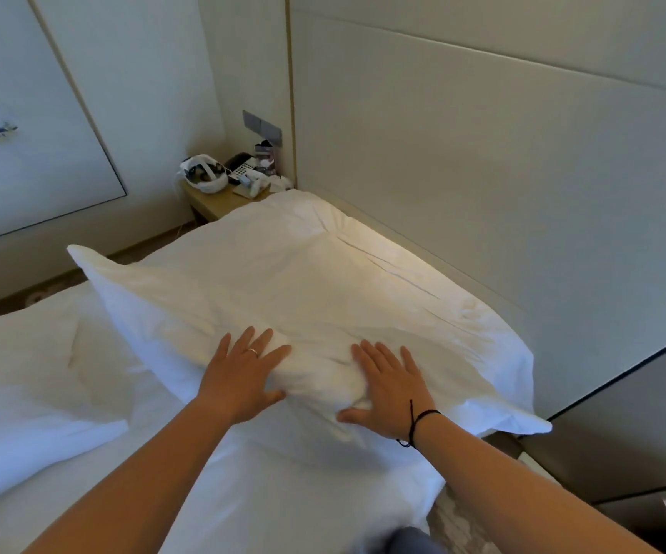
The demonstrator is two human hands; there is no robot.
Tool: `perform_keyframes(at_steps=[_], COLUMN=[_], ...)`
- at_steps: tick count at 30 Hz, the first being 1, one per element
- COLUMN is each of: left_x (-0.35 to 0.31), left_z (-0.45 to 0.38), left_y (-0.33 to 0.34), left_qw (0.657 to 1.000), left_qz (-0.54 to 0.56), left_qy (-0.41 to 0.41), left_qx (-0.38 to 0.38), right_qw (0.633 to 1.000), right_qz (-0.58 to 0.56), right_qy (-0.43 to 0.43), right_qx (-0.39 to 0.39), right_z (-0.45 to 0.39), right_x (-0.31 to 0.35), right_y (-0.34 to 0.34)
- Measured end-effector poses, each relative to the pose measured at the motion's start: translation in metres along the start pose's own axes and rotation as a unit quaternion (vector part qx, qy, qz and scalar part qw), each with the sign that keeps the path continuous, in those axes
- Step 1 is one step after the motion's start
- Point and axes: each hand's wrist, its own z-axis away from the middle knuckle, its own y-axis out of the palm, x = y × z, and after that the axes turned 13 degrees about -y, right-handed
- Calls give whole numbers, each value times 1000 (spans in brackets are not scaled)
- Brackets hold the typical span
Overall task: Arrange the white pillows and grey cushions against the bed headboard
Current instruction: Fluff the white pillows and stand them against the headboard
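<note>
Two flat, spread hands, left hand (239, 377) and right hand (391, 387), press white pillow (303, 289) lying beside headboard (483, 153), gripping nothing. Second pillow (23, 393) farther from headboard, unplaced. No grey cushions visible; task looks early.

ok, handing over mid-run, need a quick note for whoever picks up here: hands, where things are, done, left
Left hand: open, flat, palm pressed on the near edge of the white pillow. Ring on one finger.
Right hand: open, flat on the same edge, thumb at the pillow's underside. Black cord at the wrist.
Pillow lies across the bed, its far long side along the headboard, lying rather than propped up.
Second white pillow lies flat at left, away from the headboard.
No grey cushions in view.
Done: first pillow roughly placed.
Left: second pillow, then the grey cushions.
</note>
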Motion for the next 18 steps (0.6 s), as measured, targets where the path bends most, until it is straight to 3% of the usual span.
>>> perform_keyframes(at_steps=[8,13,18], left_x=[-25,-55,-69], left_z=[-67,-144,-204], left_y=[-9,-44,-58], left_qw=[997,993,973], left_qz=[-17,-55,-130], left_qy=[-7,-2,-9], left_qx=[76,106,189], right_qw=[998,989,955], right_qz=[-48,-148,-291], right_qy=[-17,9,34], right_qx=[-24,-2,51], right_z=[-51,-92,-127], right_x=[-70,-130,-170], right_y=[9,5,-2])
